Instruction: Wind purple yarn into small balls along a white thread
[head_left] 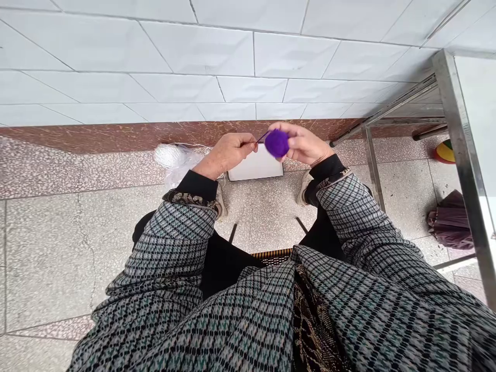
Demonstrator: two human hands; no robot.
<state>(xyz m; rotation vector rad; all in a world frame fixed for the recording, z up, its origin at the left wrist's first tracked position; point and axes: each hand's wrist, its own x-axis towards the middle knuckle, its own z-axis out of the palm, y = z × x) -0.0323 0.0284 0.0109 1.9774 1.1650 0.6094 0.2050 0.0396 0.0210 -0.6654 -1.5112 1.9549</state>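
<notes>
A small round ball of purple yarn (276, 143) sits in the fingers of my right hand (306, 144). From it a short strand of purple yarn (262, 137) runs leftward to my left hand (232, 151), whose thumb and forefinger pinch it. Both hands are held out in front of me above the floor, a little apart from each other. Below them lies a flat white rectangular thing with a dark edge (248, 166), partly covered by the hands and the ball.
White yarn (169, 155) in clear plastic lies on the floor left of my feet. A metal-framed table (461, 134) stands at the right, with a colourful ball (445, 151) and a dark maroon folded thing (451, 221) by it. A tiled wall (232, 51) rises ahead.
</notes>
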